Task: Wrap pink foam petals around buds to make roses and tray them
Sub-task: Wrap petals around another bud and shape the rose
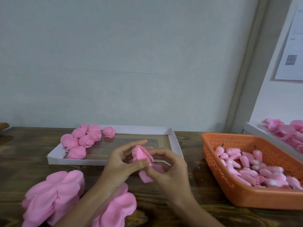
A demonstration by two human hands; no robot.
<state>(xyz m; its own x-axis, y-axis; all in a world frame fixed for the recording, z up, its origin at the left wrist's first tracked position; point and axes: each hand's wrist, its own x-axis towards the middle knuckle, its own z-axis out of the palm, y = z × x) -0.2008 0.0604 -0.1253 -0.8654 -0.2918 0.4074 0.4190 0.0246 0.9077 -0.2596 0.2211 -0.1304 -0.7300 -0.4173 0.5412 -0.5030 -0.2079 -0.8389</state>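
A half-wrapped rose (142, 154) of soft, matte pink foam sits between both hands above the table, its thin petals curling round a bud that is hidden inside. The left hand (121, 163) grips it, thumb laid across its base and fingers curved behind its top. The right hand (169, 169) pinches the same base from the other side, fingers bent round the rose. A loose petal (146, 176), a rounded flap, hangs just below the fingertips.

Just beyond the fingers lies a shallow white cardboard tray (73, 161) with a glossy dark floor. Finished roses (82, 140), plump and rounded, cluster in its far left end.

Toward the wrists, under and left of the left forearm, two thick stacks of petals (54, 194) lie flat, lobed like flowers.

Right of the right hand's fingers stands an orange plastic basket (246, 199) with perforated walls, holding a heap of buds (262, 167), tapered pink cones, some with white tips. Past it, a second white tray (255, 130) holds more pink foam pieces (287, 130).

All rest on a dark, wood-grained table (172, 202).
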